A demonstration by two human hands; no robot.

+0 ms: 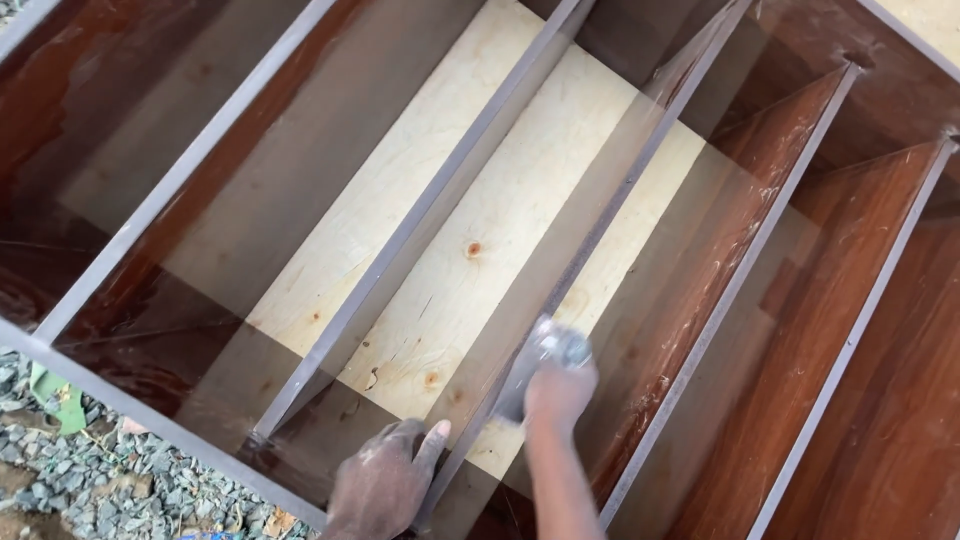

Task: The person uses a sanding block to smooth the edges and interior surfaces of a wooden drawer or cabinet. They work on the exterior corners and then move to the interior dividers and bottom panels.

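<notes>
Outdoors, over a big wooden cabinet lying on its back, open side up. Pale plywood back panel at the bottom, with a few dark knots; glossy reddish-brown walls to the left and right. Several long dividers running slantwise from lower left to upper right, grey along their top edges, splitting the inside into narrow bays. Grey gravel at the lower left corner, outside the frame, with a scrap of something green beside it.

Left hand at the bottom edge, dusty, resting against the near end of one divider, thumb raised and pressed to its side, other fingers curled together below (whether actually gripping it, cannot tell). Right hand just beyond, on the far side of the same divider, fingers closed around a small greyish block, blurred, held against the divider's upper edge and face. Forearm stretching down to the bottom of the view.

Next divider to the right close alongside, leaving only a narrow bay beside the right hand.
</notes>
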